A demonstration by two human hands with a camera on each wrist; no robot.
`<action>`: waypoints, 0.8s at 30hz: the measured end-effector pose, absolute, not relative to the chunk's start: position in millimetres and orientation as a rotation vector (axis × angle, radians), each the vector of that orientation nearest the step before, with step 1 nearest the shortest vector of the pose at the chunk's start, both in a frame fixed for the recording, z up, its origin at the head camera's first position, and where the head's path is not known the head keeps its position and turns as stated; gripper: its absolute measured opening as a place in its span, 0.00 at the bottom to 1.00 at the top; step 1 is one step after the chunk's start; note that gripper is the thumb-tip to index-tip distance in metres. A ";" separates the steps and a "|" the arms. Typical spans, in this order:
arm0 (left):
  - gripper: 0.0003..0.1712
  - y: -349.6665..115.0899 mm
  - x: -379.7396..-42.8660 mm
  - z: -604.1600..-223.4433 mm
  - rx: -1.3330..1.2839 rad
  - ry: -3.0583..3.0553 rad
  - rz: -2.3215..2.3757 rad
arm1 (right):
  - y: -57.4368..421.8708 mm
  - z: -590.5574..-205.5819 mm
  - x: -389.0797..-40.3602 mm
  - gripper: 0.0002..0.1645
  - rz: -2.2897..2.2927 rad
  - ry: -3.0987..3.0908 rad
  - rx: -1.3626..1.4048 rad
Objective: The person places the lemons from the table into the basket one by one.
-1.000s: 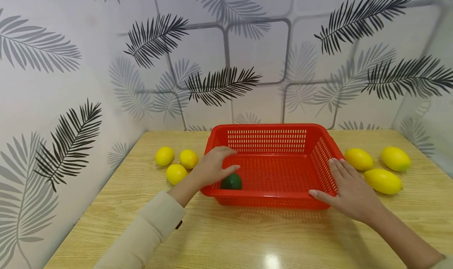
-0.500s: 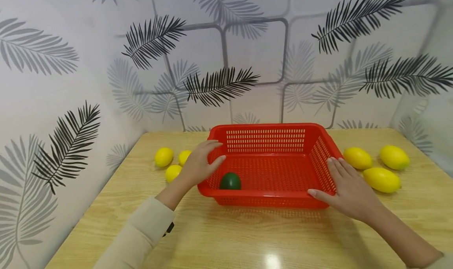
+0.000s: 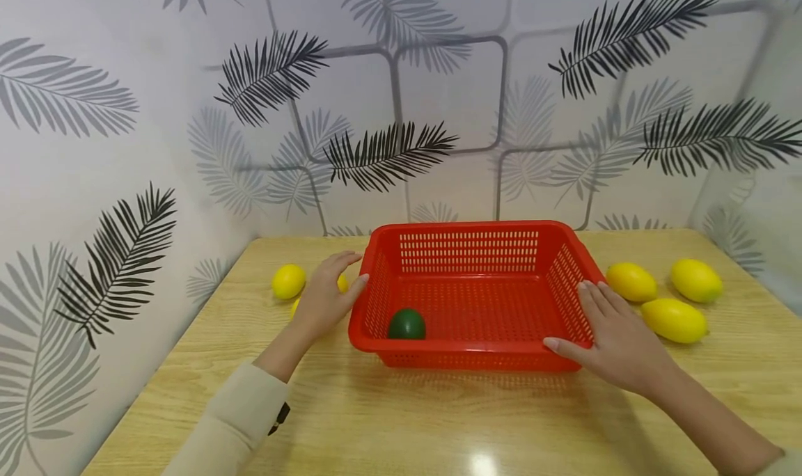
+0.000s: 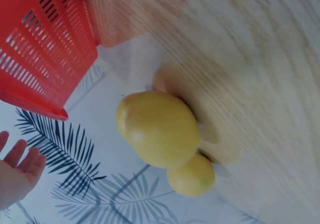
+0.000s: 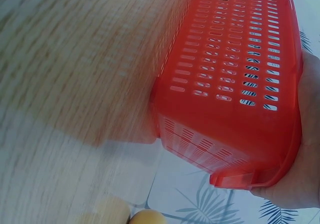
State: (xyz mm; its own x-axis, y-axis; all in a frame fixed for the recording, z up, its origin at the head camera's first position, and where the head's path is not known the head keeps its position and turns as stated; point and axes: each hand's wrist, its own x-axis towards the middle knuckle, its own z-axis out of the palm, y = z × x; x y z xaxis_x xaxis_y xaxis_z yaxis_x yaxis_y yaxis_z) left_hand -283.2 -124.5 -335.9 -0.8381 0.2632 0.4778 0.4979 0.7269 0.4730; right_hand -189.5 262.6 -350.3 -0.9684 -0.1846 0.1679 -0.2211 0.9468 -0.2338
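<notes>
A red plastic basket (image 3: 466, 347) stands on the table with a dark green rounded fruit (image 3: 407, 324) in its front left corner. My left hand (image 3: 322, 298) hovers just left of the basket, fingers loosely extended and holding nothing. It partly covers the group of small lemons (image 3: 288, 281); the left wrist view shows a larger-looking lemon (image 4: 162, 129) and a smaller one behind it. My right hand (image 3: 626, 340) rests on the basket's front right corner, fingers laid straight over the right rim and thumb on the front rim. In the right wrist view its palm lies against the rim.
Three larger yellow fruits (image 3: 674, 320) lie on the wooden table (image 3: 438, 420) to the right of the basket, close to my right hand. A leaf-patterned wall (image 3: 438, 191) rises behind the table, and another borders it on the left.
My left hand has moved left, from over the green fruit inside the basket out past the left rim to the lemons. The right hand stays on the basket's corner.
</notes>
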 end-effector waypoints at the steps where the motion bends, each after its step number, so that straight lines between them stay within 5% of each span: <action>1: 0.23 -126.8 -282.8 -336.4 -0.576 -2.548 -0.868 | 262.5 -350.2 -189.5 0.61 0.379 -2.955 0.311; 24: 0.27 -171.8 -288.6 -366.4 -0.372 -2.629 -0.760 | 262.4 -350.7 -190.0 0.60 0.377 -2.957 0.313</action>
State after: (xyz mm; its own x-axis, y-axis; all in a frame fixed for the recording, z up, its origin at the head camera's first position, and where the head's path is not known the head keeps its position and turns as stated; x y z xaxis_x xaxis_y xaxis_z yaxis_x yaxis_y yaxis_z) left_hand -288.6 -171.8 -366.4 -0.8937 0.1456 0.4243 0.3496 0.8188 0.4553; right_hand -190.0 262.4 -350.7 -0.9678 -0.1870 0.1683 -0.2233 0.9468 -0.2316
